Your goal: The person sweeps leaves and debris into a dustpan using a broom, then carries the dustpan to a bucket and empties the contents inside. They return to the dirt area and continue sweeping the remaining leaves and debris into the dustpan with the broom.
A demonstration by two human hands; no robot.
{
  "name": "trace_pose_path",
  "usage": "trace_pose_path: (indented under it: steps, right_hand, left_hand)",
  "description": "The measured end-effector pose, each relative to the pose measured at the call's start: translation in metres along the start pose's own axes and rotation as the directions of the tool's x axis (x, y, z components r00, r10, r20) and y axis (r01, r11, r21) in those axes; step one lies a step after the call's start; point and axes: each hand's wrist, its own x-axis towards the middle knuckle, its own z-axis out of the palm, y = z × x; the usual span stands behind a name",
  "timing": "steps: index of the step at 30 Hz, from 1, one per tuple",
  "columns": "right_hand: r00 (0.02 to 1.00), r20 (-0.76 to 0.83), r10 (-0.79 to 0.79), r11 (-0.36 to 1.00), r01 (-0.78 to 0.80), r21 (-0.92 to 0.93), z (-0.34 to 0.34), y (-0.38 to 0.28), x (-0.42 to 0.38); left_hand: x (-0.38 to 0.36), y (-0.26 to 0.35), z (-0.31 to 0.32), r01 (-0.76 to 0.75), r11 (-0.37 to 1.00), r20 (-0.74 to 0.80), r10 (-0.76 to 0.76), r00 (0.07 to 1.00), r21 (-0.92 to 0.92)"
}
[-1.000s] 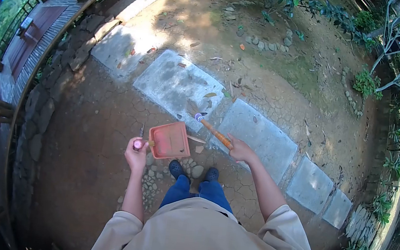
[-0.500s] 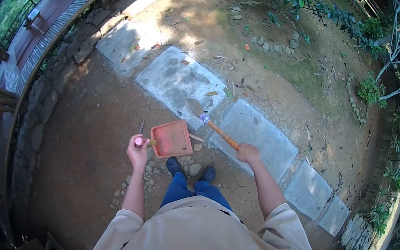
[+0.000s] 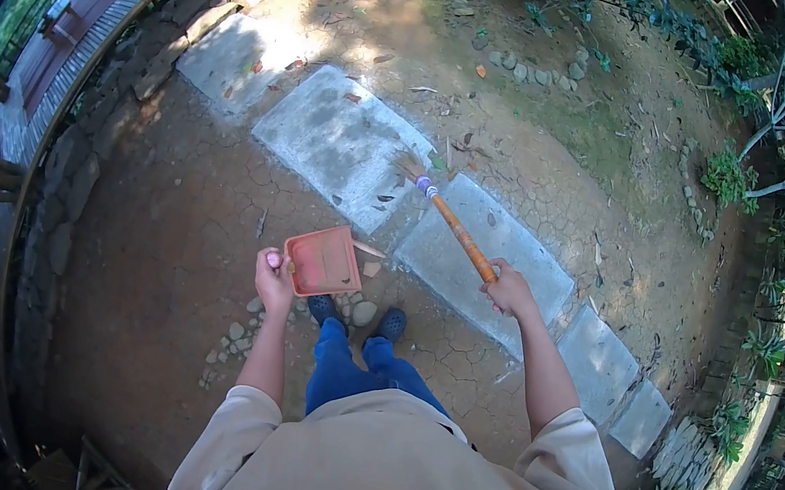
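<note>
My left hand (image 3: 275, 276) is closed round the handle of an orange-red dustpan (image 3: 325, 262), which hangs in front of my feet with its open side to the right. In my right hand (image 3: 511, 290) is the wooden handle of a broom (image 3: 461, 231), bound in purple and white near the bristles. Its bristles, smeared by motion, spread over the near right part of a grey paving slab (image 3: 332, 138). Several dry leaves lie beside them on that slab, and a green leaf (image 3: 439, 163) shows close to the bristle end.
Another slab (image 3: 491, 253) lies under the broom handle, and further slabs run off to the lower right. Small stones (image 3: 237, 332) sit by my shoes (image 3: 390, 324). A stone edging (image 3: 71, 203) and a bamboo-railed deck curve along the left. Shrubs (image 3: 730, 178) grow at right.
The broom's bristles have swept up and to the right across the slab, towards the green leaf. Small leaves on the slab have shifted. The dustpan stays in my left hand.
</note>
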Motion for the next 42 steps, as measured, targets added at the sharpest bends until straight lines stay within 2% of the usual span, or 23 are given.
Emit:
trace_pose_path:
  steps: [5,7,8,10,14,17,20,23,26,29,32,34,42]
  right_hand:
    - [1.000,0.009,0.006,0.999,-0.006,-0.042,-0.001,0.000,0.026]
    - [0.997,0.078,-0.009,1.000,0.011,-0.023,-0.001,0.006,0.033]
    - [0.994,0.111,-0.017,1.000,0.019,-0.016,-0.001,0.009,0.036]
    - [0.988,0.151,-0.015,0.999,0.019,-0.025,-0.002,0.009,0.026]
    - [0.973,0.227,-0.031,0.999,0.039,-0.031,-0.012,0.009,-0.016]
    - [0.980,0.197,-0.027,0.995,0.044,-0.084,-0.016,0.025,-0.036]
    - [0.992,0.128,0.006,1.000,-0.006,-0.003,-0.021,0.022,-0.064]
    - [0.993,0.121,0.004,1.000,-0.001,-0.027,-0.017,0.017,-0.080]
    - [0.996,0.086,0.041,0.999,-0.038,-0.036,0.000,0.019,-0.077]
    - [0.997,0.083,-0.008,0.993,0.017,-0.116,0.022,0.023,-0.073]
    - [0.989,0.141,-0.038,0.968,0.071,-0.239,0.034,0.026,-0.079]
    - [0.983,0.179,-0.032,0.971,0.074,-0.229,0.046,0.037,-0.085]
    - [0.942,0.334,0.042,0.978,0.029,-0.205,0.042,0.013,-0.137]
  left_hand:
    - [-0.017,-0.022,0.029,0.025,1.000,-0.045,-0.025,0.999,-0.006]
    - [-0.028,-0.035,0.037,0.016,0.998,-0.052,-0.013,0.999,0.062]
    - [-0.033,-0.041,0.043,0.048,0.998,-0.045,-0.046,0.998,0.037]
    - [-0.042,-0.055,0.050,0.107,0.994,-0.029,-0.107,0.994,-0.015]
    - [-0.067,-0.053,0.052,0.115,0.993,-0.055,-0.112,0.992,0.041]
    - [-0.081,-0.065,0.059,0.142,0.985,-0.051,-0.137,0.989,0.102]
    - [-0.090,-0.071,0.059,0.131,0.983,-0.034,-0.127,0.991,0.133]
    - [-0.105,-0.078,0.056,0.178,0.974,-0.016,-0.177,0.984,0.142]
    - [-0.112,-0.082,0.055,0.225,0.964,-0.011,-0.225,0.974,0.144]
    - [-0.110,-0.073,0.044,0.254,0.950,-0.007,-0.257,0.966,0.183]
    - [-0.108,-0.071,0.035,0.300,0.936,0.002,-0.305,0.952,0.187]
    - [-0.104,-0.070,0.031,0.316,0.916,0.015,-0.330,0.944,0.249]
    - [-0.096,-0.096,0.030,0.360,0.918,-0.040,-0.359,0.933,0.167]
